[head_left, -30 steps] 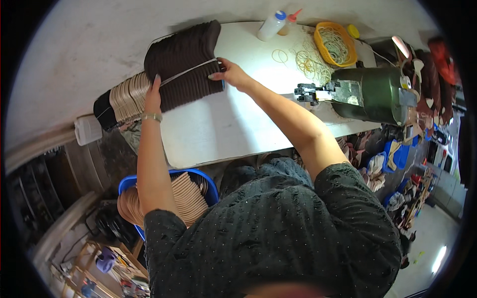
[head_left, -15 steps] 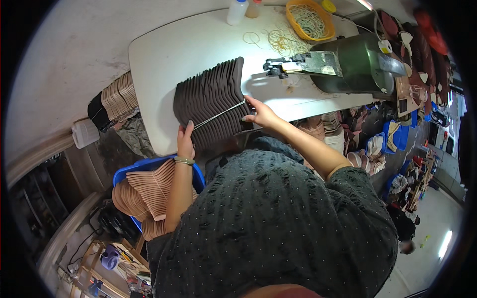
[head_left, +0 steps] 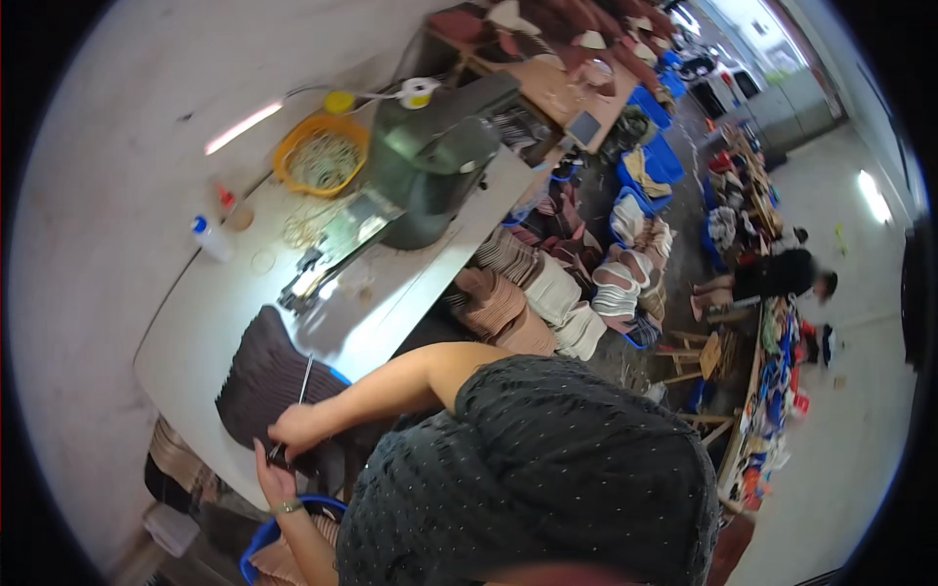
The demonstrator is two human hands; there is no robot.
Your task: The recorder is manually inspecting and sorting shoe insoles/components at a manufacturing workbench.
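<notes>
A fanned stack of dark brown flat pieces, bound by a pale band, lies at the near edge of the white table. My right hand grips the stack's near end from above, with the bare arm reaching across from my shoulder. My left hand, with a bracelet at the wrist, holds the same end from below, at the table edge. My dark dotted top fills the lower middle of the view.
A green sewing machine stands on the table's far end. Beside it are a yellow basket of rubber bands and a small bottle. A blue bin sits below the table. Stacks of tan pieces lie on the floor. Another person crouches far right.
The brown stack has been drawn from the middle of the table to its near edge, both hands staying on it. The view has swung right, toward the room.
</notes>
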